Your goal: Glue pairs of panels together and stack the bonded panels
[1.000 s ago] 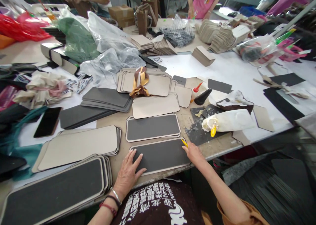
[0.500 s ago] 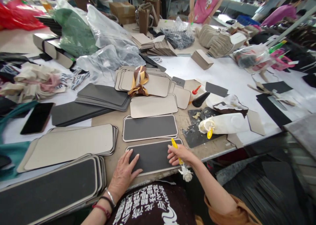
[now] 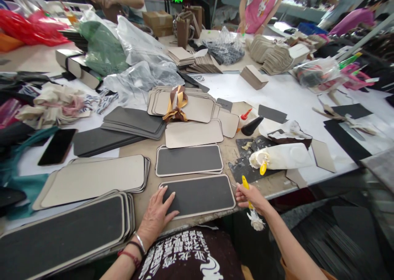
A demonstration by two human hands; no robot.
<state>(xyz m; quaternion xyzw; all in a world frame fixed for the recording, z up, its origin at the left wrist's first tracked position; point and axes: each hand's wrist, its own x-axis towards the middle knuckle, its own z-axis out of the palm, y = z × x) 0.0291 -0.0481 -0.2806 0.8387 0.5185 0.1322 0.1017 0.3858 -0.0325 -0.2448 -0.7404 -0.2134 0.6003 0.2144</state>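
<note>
1. Through the head view I have one dark panel (image 3: 200, 196) with a pale border lying flat at the near edge of the table (image 3: 140, 206), directly in front of the body.
2. My left hand (image 3: 158, 208) rests on the panel's left end, fingers spread and gripping nothing; I judge that it is steadying the piece.
3. My right hand (image 3: 250, 198) is closed around a yellow-handled brush (image 3: 245, 182). The handle tip sticks up above the fist, and the white, clotted bristles point down below it. The fingertips sit just beside the panel's right end; I cannot tell whether they touch it.
4. I read the step in hand as positioning or checking this panel, not brushing, since the bristles are off its face.
5. As I judge it, the next move calls for light pressure from the left hand, and for the bristles to stay clear of the dark face while the right fingers work at the edge.
6. Should brushing be wanted, I would need to turn the brush over in the grip; the crusted white bottle (image 3: 287, 155) lies near, beyond the right hand.
</note>
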